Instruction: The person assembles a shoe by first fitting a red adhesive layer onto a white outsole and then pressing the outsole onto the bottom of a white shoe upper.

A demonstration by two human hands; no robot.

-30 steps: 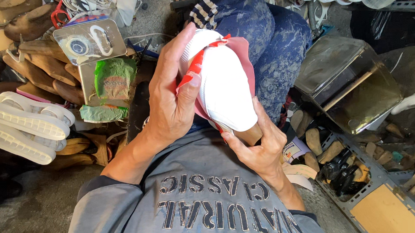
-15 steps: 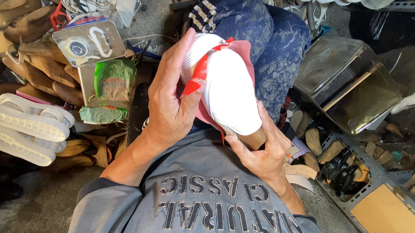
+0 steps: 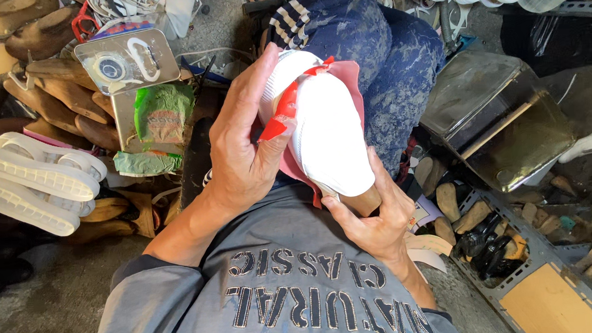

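Observation:
I hold a white shoe upper with red trim and a pink lining (image 3: 324, 128), stretched over a wooden last, above my lap. My left hand (image 3: 244, 145) wraps its left side, fingers along the toe end and the thumb pressed on the red strip. My right hand (image 3: 373, 216) grips the wooden heel end of the last from below, close to my grey shirt. My knees in blue patterned trousers (image 3: 384, 54) lie just beyond the shoe.
White shoe soles (image 3: 33, 177) and wooden lasts (image 3: 42, 99) pile up at left, beside a metal tin (image 3: 125, 60) and a green packet (image 3: 162, 116). A metal box (image 3: 503, 125) stands at right, with a crate of small parts (image 3: 509, 236) below it.
The shoe has tilted slightly and shifted a little rightward in my hands. My left thumb has slid along the red strip. My right hand keeps its hold.

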